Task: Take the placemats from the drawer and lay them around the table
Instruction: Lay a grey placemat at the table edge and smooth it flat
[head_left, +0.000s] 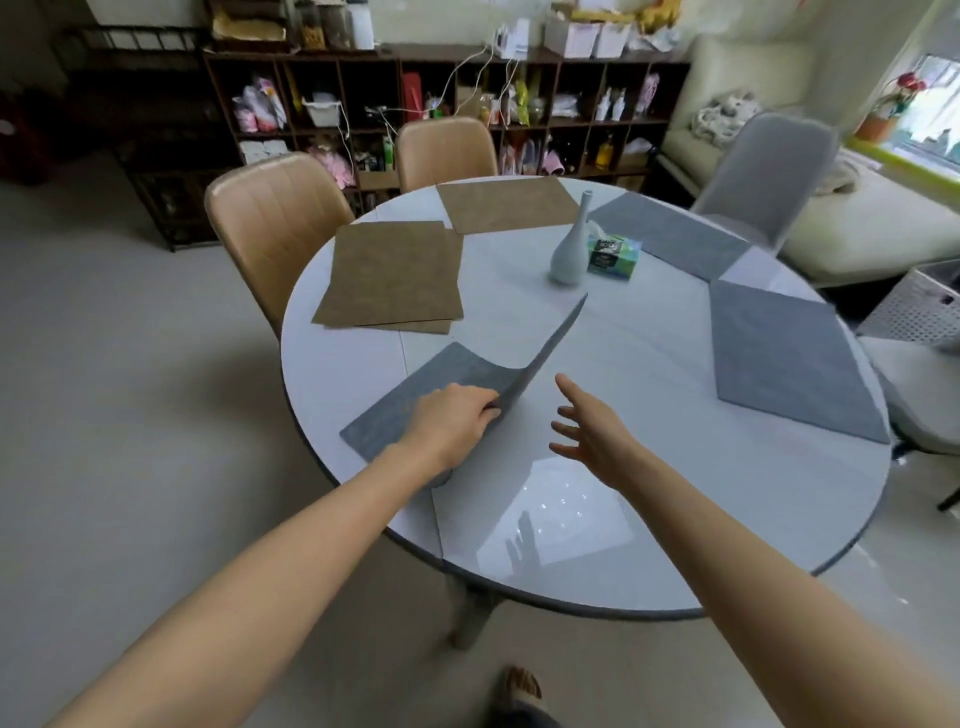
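My left hand (457, 415) grips a grey placemat (426, 389) at the near left of the round white table (649, 545); the mat's right side bends up off the tabletop. My right hand (587, 431) hovers just right of it, fingers spread, holding nothing. Two grey placemats lie flat, one at the right (789, 358) and one at the far right (670, 234). A brown placemat (509, 202) lies at the far side. Brown placemats (395, 275) are stacked at the far left.
A pale vase (569, 249) and a tissue pack (613, 254) stand near the table's middle. Two tan chairs (275, 218) and a grey chair (769, 171) surround the table. A dark shelf unit (467, 104) lines the back wall, and a sofa (857, 218) is at right.
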